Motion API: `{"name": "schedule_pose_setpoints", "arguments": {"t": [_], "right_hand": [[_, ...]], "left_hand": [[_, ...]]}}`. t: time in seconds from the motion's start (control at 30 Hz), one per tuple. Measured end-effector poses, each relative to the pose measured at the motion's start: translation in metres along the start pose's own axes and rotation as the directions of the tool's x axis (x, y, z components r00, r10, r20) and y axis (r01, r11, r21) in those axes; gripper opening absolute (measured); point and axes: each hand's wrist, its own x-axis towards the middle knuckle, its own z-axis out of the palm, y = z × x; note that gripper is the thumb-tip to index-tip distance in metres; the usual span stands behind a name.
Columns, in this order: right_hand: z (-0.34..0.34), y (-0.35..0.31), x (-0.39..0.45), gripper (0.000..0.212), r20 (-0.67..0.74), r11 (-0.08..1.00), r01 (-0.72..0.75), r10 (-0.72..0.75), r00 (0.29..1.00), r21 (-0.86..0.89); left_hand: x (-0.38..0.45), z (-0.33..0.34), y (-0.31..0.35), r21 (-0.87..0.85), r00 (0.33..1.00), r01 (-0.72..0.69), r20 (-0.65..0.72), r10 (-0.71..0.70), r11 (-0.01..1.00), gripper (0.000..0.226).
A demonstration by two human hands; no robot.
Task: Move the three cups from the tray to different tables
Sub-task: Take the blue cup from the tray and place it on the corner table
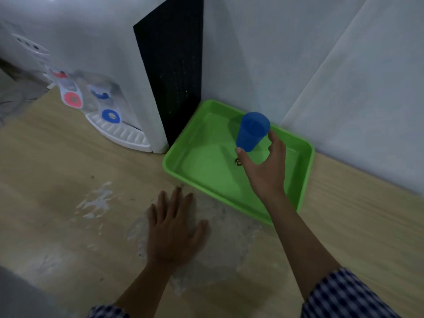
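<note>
While the left hand (173,228) is lying flat and open on the table (68,203), the right hand (263,166) is reaching.
Its thumb and fingers are spreading around the blue cup (251,131) in the green tray (188,157).

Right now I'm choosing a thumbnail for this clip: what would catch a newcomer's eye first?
The bright green tray against the wall, right of the white water dispenser. On it stands one blue cup, with the right hand reaching around its base, fingers spread. Nearer the camera, the left hand lies flat on the worn wooden tabletop.
</note>
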Motion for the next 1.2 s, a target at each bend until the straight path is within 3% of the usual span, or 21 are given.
{"name": "schedule_pose_setpoints", "arguments": {"t": [0.43, 0.67, 1.2], "right_hand": [[0.035, 0.007, 0.077, 0.083, -0.044, 0.992, 0.105, -0.101, 0.994, 0.076], [0.041, 0.013, 0.075, 0.088, -0.115, 0.977, 0.065, -0.042, 0.992, 0.201], [0.044, 0.016, 0.075, 0.098, -0.125, 0.956, 0.046, -0.009, 0.992, 0.29]], "left_hand": [[0.008, 0.002, -0.001, -0.065, 0.998, 0.037, 0.045, -0.034, 0.997, 0.081], [0.008, 0.002, -0.001, -0.082, 0.998, 0.039, 0.042, -0.036, 0.996, 0.084], [0.009, 0.003, 0.0, -0.076, 0.998, 0.044, 0.048, -0.04, 0.996, 0.086]]}}
